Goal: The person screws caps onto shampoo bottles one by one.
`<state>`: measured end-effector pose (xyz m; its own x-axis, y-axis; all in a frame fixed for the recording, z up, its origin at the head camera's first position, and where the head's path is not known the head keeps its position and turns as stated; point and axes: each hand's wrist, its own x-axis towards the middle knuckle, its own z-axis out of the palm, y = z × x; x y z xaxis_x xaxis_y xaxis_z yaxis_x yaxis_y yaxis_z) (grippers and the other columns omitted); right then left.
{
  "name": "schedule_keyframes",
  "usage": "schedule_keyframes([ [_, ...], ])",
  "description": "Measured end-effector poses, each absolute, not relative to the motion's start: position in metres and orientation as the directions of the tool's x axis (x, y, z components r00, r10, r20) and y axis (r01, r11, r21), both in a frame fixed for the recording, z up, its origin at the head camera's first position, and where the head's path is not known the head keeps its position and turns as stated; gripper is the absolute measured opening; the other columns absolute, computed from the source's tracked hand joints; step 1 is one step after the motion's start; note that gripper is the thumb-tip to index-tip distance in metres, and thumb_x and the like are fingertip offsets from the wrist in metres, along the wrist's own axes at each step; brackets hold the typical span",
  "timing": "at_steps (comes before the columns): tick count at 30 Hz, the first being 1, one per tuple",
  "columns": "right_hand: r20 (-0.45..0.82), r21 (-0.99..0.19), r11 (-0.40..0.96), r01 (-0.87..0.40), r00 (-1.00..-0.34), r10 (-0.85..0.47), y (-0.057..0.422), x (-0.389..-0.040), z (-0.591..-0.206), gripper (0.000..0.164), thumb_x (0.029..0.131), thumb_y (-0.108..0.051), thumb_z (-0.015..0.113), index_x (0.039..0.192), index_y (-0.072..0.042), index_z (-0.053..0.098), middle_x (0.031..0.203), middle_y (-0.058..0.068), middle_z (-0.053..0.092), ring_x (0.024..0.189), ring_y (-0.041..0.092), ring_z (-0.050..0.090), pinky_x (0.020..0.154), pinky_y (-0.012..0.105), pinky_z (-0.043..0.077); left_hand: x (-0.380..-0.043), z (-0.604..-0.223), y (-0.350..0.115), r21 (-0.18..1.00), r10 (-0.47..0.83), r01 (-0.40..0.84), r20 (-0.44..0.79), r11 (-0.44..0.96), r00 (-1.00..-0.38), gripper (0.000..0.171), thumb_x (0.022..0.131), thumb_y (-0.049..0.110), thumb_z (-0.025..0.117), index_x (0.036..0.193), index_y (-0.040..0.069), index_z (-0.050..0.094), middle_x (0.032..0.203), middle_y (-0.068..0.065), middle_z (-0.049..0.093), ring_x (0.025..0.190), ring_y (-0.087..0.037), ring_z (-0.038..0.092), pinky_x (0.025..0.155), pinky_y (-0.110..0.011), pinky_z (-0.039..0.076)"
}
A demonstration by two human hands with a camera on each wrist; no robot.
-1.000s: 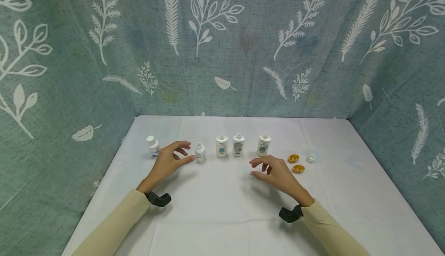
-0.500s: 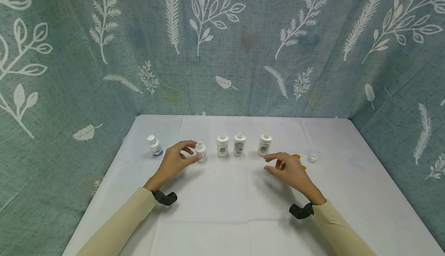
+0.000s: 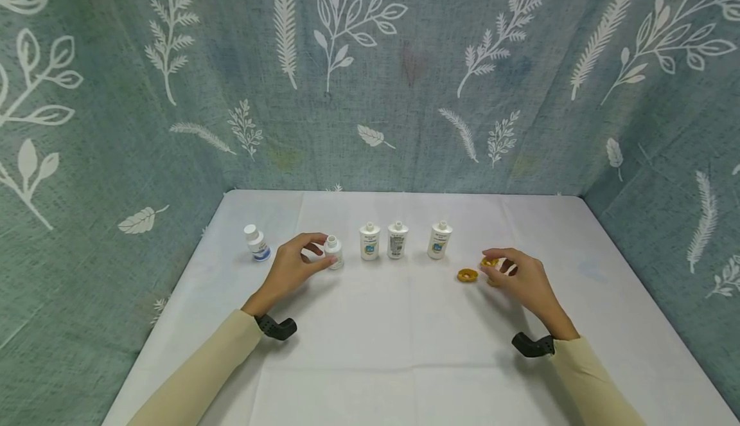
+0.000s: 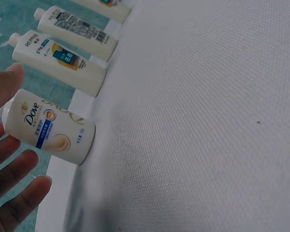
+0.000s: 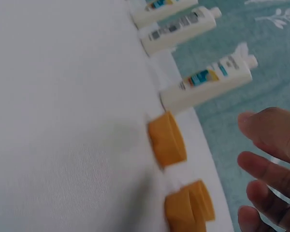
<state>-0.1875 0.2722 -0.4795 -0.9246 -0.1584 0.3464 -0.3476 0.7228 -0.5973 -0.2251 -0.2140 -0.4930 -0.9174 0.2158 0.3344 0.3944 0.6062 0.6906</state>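
Note:
A small white Dove bottle [image 4: 50, 128] with an uncapped neck stands on the table. My left hand [image 3: 291, 265] holds it by the upper part, thumb at one side and index finger at the other; the remaining fingers are spread. Three orange caps lie right of centre: one cap [image 5: 166, 140] alone, another cap [image 5: 203, 195] partly behind a third cap [image 5: 179, 212]. Beside the caps hovers my right hand [image 3: 523, 278], thumb and fingers loosely bent, with nothing seen between them. In the head view this hand hides part of the caps.
Behind stand three taller white bottles: a left bottle [image 3: 370, 243], a middle bottle [image 3: 396, 241] and a right bottle [image 3: 440, 241]. A white-capped bottle [image 3: 257, 243] stands at far left. The white table [image 3: 370, 349] is bounded by a green leaf-patterned curtain [image 3: 370, 124].
My left hand has moved right until its thumb and fingers are around the Dove bottle. My right hand has moved right past the orange caps, now covering the spot of the small white cap.

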Motion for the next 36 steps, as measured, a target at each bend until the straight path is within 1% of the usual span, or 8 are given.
schedule_keyframes([
  [4, 0.361, -0.570, 0.755, -0.325, -0.924, -0.125, 0.288, -0.186, -0.482, 0.033, 0.091, -0.021, 0.082, 0.121, -0.011, 0.075, 0.109, 0.008, 0.074, 0.079, 0.017, 0.061, 0.061, 0.027, 0.048, -0.227, -0.494, -0.214, 0.696, 0.213, 0.393, 0.335, 0.601, -0.918, 0.053, 0.087, 0.038, 0.085, 0.131, 0.014, 0.067, 0.122, -0.003, 0.068, 0.099, -0.019, 0.068, 0.076, -0.039, 0.057],
  [11, 0.372, -0.548, 0.789, -0.278, -0.926, -0.068, 0.310, -0.184, -0.485, 0.034, 0.091, -0.021, 0.082, 0.122, -0.009, 0.075, 0.111, 0.014, 0.069, 0.081, 0.024, 0.062, 0.061, 0.029, 0.047, -0.229, -0.497, -0.213, 0.700, 0.208, 0.387, 0.331, 0.600, -0.920, 0.052, 0.087, 0.034, 0.085, 0.131, 0.013, 0.067, 0.122, -0.005, 0.068, 0.099, -0.019, 0.068, 0.076, -0.038, 0.058],
  [18, 0.357, -0.534, 0.814, -0.229, -0.934, -0.028, 0.327, -0.188, -0.489, 0.036, 0.092, -0.021, 0.081, 0.123, -0.006, 0.073, 0.122, 0.021, 0.062, 0.081, 0.027, 0.062, 0.062, 0.031, 0.048, -0.231, -0.500, -0.213, 0.711, 0.204, 0.387, 0.333, 0.586, -0.921, 0.048, 0.088, 0.030, 0.085, 0.129, 0.012, 0.068, 0.121, -0.005, 0.068, 0.099, -0.019, 0.069, 0.076, -0.038, 0.058],
  [22, 0.317, -0.540, 0.820, -0.189, -0.949, -0.010, 0.334, -0.189, -0.492, 0.039, 0.093, -0.022, 0.080, 0.126, -0.005, 0.071, 0.127, 0.024, 0.059, 0.084, 0.030, 0.062, 0.060, 0.030, 0.048, -0.233, -0.501, -0.212, 0.722, 0.195, 0.373, 0.321, 0.583, -0.927, 0.049, 0.089, 0.032, 0.084, 0.129, 0.012, 0.067, 0.121, -0.005, 0.069, 0.099, -0.018, 0.068, 0.077, -0.039, 0.058],
  [28, 0.254, -0.573, 0.808, -0.137, -0.967, 0.016, 0.337, -0.190, -0.492, 0.042, 0.094, -0.023, 0.078, 0.130, -0.003, 0.068, 0.129, 0.027, 0.056, 0.085, 0.032, 0.062, 0.053, 0.028, 0.048, -0.234, -0.501, -0.212, 0.738, 0.188, 0.329, 0.271, 0.589, -0.944, 0.054, 0.089, 0.043, 0.081, 0.133, 0.014, 0.065, 0.124, -0.003, 0.067, 0.102, -0.018, 0.067, 0.081, -0.040, 0.058],
  [36, 0.198, -0.583, 0.806, -0.104, -0.980, 0.016, 0.338, -0.194, -0.495, 0.047, 0.095, -0.024, 0.078, 0.134, -0.002, 0.064, 0.124, 0.025, 0.060, 0.088, 0.031, 0.061, 0.056, 0.027, 0.048, -0.234, -0.502, -0.212, 0.751, 0.182, 0.307, 0.247, 0.584, -0.952, 0.055, 0.088, 0.044, 0.082, 0.132, 0.015, 0.065, 0.125, -0.004, 0.067, 0.102, -0.018, 0.067, 0.082, -0.040, 0.058],
])
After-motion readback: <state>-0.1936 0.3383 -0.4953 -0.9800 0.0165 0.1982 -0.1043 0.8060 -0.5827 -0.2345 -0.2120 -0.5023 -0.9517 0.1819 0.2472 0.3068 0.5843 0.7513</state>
